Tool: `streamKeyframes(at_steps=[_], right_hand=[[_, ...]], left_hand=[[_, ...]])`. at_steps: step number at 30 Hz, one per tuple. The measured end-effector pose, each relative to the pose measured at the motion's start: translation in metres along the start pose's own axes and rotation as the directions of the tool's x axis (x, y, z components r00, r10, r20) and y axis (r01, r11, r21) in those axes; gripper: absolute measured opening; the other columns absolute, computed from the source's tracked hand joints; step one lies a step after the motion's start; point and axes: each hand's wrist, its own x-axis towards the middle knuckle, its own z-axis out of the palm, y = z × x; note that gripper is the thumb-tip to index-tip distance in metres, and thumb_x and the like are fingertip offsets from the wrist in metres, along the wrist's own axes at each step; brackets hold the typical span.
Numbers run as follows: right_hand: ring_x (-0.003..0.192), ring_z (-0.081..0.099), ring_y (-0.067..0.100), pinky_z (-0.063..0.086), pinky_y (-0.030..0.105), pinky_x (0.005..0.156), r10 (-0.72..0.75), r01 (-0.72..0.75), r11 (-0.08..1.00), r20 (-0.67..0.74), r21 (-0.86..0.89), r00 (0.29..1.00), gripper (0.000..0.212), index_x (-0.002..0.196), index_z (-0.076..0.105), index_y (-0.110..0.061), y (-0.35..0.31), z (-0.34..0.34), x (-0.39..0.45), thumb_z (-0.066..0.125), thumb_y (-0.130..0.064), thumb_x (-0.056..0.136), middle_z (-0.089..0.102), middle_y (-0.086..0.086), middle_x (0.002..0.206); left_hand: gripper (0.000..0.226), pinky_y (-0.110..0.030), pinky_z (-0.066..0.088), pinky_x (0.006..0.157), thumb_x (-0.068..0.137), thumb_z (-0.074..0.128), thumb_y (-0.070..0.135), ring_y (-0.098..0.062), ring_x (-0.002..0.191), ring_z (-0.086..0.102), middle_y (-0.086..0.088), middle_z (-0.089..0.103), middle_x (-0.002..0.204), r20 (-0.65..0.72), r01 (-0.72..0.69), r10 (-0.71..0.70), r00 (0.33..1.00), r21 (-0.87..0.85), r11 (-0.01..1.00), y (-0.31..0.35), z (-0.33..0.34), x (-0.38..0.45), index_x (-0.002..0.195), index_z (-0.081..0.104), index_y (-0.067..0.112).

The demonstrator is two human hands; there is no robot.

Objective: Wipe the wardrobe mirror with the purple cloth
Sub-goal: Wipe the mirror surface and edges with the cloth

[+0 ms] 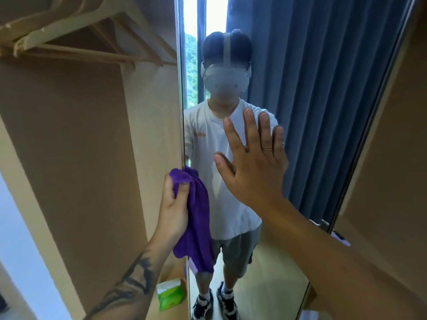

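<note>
Head view of a person standing before the wardrobe mirror (pixel 323 112), a tall glass panel on an opened wardrobe door, its left edge next to the wooden wardrobe interior (pixel 92 146). The left hand (pixel 174 204) grips the purple cloth (pixel 196 218) near the cloth's top, fingers (pixel 169 188) and thumb curled round a bunched fold; the rest of the cloth hangs slack below the fist, right at the mirror's left edge, and whether it touches the glass cannot be told. The right hand (pixel 251 162) is spread flat with straight fingers against or just before the glass, holding nothing, and it appears to steady the door. The cloth looks soft, light and limp, so it will drape and fold rather than keep a shape; it is best gathered into a pad under the palm so that a broad face meets the glass, not pinched at one end. The mirror is rigid, smooth and breakable, and the door it sits on probably swings, so pressure should be moderate and the free hand is well placed to brace it. Wooden hangers (pixel 76 38) hang at upper left inside the wardrobe; a green tissue pack (pixel 169 294) lies on the wardrobe floor below the cloth.
</note>
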Motion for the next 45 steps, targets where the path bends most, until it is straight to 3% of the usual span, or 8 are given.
streamKeyframes(at_steps=[8,11,17,22,29,36,42,45], right_hand=[[0.16,0.005,0.038,0.011,0.062,0.127,0.076,-0.081,0.996,0.089,0.046,0.993,0.07,0.165,0.022,-0.026,-0.014,-0.005,-0.022,0.044,-0.055,0.106,0.006,0.011,0.173],[0.16,0.005,0.04,0.011,0.061,0.127,0.039,-0.044,0.999,0.143,0.028,0.989,0.076,0.165,0.019,-0.022,-0.014,0.004,-0.073,0.048,-0.057,0.104,0.0,0.012,0.173],[0.159,0.01,0.04,0.011,0.059,0.128,-0.039,0.045,0.999,0.208,-0.024,0.977,0.082,0.166,0.017,-0.022,0.0,0.014,-0.119,0.052,-0.06,0.102,0.005,0.012,0.173],[0.158,0.009,0.039,0.011,0.06,0.127,-0.028,0.029,1.0,0.189,-0.002,0.982,0.079,0.165,0.017,-0.022,-0.003,0.015,-0.121,0.049,-0.059,0.103,0.008,0.014,0.171],[0.158,0.006,0.039,0.01,0.062,0.127,0.021,-0.023,1.0,0.216,0.007,0.976,0.079,0.166,0.01,-0.024,-0.01,0.013,-0.122,0.048,-0.055,0.105,0.006,0.012,0.171],[0.157,0.01,0.04,0.013,0.065,0.125,0.029,-0.036,0.999,0.213,0.029,0.977,0.075,0.165,0.016,-0.021,-0.012,0.011,-0.124,0.047,-0.053,0.106,0.01,0.014,0.17],[0.158,0.005,0.039,0.012,0.064,0.126,0.036,-0.039,0.999,0.243,0.007,0.969,0.076,0.166,0.014,-0.02,-0.012,0.007,-0.121,0.045,-0.055,0.106,0.006,0.014,0.171],[0.158,0.005,0.039,0.009,0.063,0.127,0.032,-0.037,0.999,0.243,0.015,0.97,0.075,0.165,0.015,-0.02,-0.013,0.007,-0.122,0.044,-0.054,0.106,0.006,0.014,0.171]], left_hand=[[0.013,-0.006,0.041,0.068,0.112,0.043,0.024,0.01,0.07,0.054,0.025,0.059,0.077,-0.096,-0.224,0.226,0.969,0.029,0.974,0.053,0.01,0.031,0.105,0.054,0.021],[0.018,-0.002,0.041,0.069,0.112,0.041,0.024,0.016,0.072,0.058,0.016,0.059,0.087,-0.099,-0.152,0.154,0.983,0.03,0.988,0.029,0.009,0.012,0.105,0.053,0.034],[0.016,-0.006,0.042,0.061,0.112,0.039,0.02,0.008,0.063,0.053,0.002,0.056,0.084,-0.023,0.024,-0.023,0.999,0.059,0.998,-0.011,-0.001,-0.009,0.105,0.054,0.02],[0.016,-0.012,0.043,0.071,0.112,0.04,0.02,0.003,0.074,0.053,0.015,0.057,0.083,-0.054,-0.069,0.072,0.996,0.056,0.996,-0.007,-0.001,0.004,0.102,0.053,0.021],[0.021,-0.001,0.04,0.066,0.114,0.032,0.021,0.011,0.074,0.056,0.009,0.056,0.089,0.014,0.151,-0.154,0.988,0.136,0.979,-0.042,-0.01,-0.034,0.119,0.05,0.012],[0.011,-0.006,0.04,0.073,0.113,0.038,0.019,0.012,0.076,0.053,0.013,0.054,0.09,-0.045,-0.151,0.154,0.987,0.072,0.986,0.025,-0.001,0.013,0.115,0.048,0.016],[0.022,-0.007,0.041,0.063,0.114,0.03,0.025,0.011,0.064,0.055,0.006,0.055,0.084,-0.011,0.157,-0.157,0.988,0.103,0.982,-0.04,-0.006,-0.036,0.111,0.05,0.015],[0.025,-0.007,0.04,0.064,0.114,0.029,0.022,0.01,0.064,0.051,0.006,0.053,0.083,-0.01,0.149,-0.149,0.989,0.133,0.98,-0.045,-0.01,-0.034,0.111,0.05,0.009]])
